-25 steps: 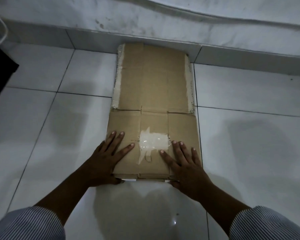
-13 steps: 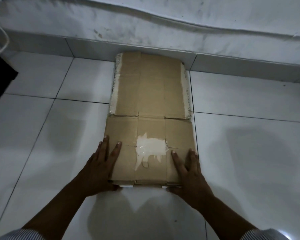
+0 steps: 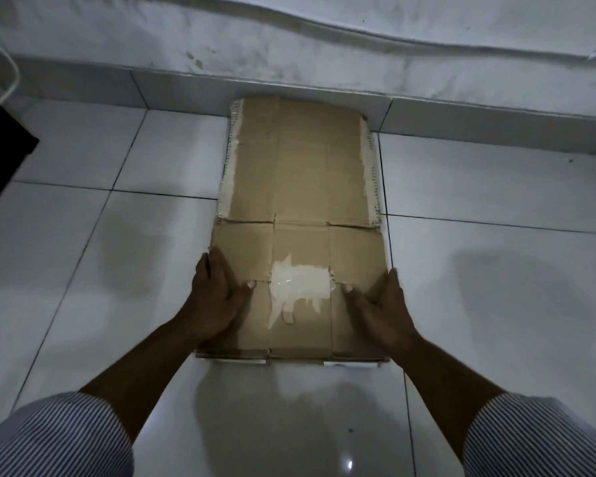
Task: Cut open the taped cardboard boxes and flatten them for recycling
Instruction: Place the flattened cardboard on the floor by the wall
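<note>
Now: one cardboard box (image 3: 300, 173) lies flat on the tiled floor (image 3: 83, 235), long axis pointing away from the person, far end touching the base of the wall (image 3: 289, 46).

Status of this box, judged from how it lies:
- Opened: yes. Panels and flaps are spread in one plane, fold lines visible across the middle.
- Flattened: largely. The near edge shows stacked layers, so it is folded double there, not a single sheet.
- Tape: a torn pale tape patch (image 3: 300, 287) is on the near half; pale strips run down both long edges of the far half.

Hands:
- Left hand (image 3: 214, 297) sits at the left edge of the near half, fingers straight and together along that edge, thumb spread onto the top face.
- Right hand (image 3: 387, 304) mirrors it at the right edge, thumb also on top.
- Neither closes round anything. Whether fingertips hook under the edges: cannot tell.

Judgement: cutting and flattening look finished here; the hands are likely pressing the box flat or squaring it.

Left to do: cannot tell. No other boxes and no cutting tool in view. A black object (image 3: 0, 142) is at the left margin.
</note>
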`<state>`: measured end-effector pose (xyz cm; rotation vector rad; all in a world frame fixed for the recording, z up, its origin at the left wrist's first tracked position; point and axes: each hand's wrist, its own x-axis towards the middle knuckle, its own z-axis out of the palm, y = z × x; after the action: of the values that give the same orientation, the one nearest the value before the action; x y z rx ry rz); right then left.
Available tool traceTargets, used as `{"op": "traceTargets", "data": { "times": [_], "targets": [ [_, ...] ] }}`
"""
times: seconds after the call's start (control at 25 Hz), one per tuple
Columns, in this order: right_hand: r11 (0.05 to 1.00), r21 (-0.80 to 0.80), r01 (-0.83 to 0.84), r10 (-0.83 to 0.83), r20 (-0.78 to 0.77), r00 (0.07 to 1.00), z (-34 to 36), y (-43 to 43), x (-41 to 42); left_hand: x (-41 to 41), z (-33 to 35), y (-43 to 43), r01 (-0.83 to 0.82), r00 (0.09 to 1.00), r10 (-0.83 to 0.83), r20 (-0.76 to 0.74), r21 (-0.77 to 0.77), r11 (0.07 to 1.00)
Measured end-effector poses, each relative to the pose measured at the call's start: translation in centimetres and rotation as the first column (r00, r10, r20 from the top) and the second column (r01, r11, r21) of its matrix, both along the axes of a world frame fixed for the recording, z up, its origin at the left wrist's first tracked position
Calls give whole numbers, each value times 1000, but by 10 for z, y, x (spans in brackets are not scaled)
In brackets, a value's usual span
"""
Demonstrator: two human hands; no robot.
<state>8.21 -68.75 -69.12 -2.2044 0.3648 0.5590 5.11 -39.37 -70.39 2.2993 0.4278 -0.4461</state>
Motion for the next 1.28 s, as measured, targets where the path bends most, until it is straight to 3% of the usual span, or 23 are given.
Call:
{"op": "traceTargets", "data": {
  "times": [0.16, 0.32, 0.52, 0.68, 0.76, 0.88, 0.96, 1.04, 1.12, 1.16, 1.28],
  "targets": [
    [995, 1, 103, -103, 11, 995, 2, -1, 17, 12, -2, 8, -105, 994, 104, -25, -43, 994],
    [994, -83, 65, -68, -24, 997, 4, -6, 22, 18, -1, 19, -218, 975, 215, -56, -55, 974],
    [977, 59, 204, -206, 24, 978, 17, -7, 20, 7, 0, 21, -325, 941, 340, 4, -286, 901],
    [952, 153, 264, -265, -12, 964, 18, -6, 9, -4, -11, 10, -308, 943, 331, 37, -280, 909],
    [956, 159, 247, -248, -15, 969, 18, -8, 10, -4, -12, 10, -298, 948, 316, 26, -275, 914],
    [994, 90, 65, -68, 31, 997, 15, -17, 4, -6, -4, 8, -285, 954, 298, 14, -257, 924],
    [984, -15, -175, 176, 62, 982, 13, -23, -4, -15, 5, 7, -174, 975, 189, 117, -129, 976],
    [841, -179, -511, 525, 35, 851, 10, -40, -20, -28, 11, 13, 120, 962, -152, 226, 152, 981],
    [659, -345, -669, 701, -42, 712, 4, -56, -30, -34, 10, 15, 424, 831, -522, 195, 384, 820],
    [612, -387, -690, 728, -66, 682, 4, -58, -32, -35, 8, 12, 518, 758, -633, 154, 446, 730],
    [545, -468, -696, 746, -108, 657, -1, -53, -29, -32, -4, 5, 608, 618, -782, 76, 584, 538]
  ]
}}
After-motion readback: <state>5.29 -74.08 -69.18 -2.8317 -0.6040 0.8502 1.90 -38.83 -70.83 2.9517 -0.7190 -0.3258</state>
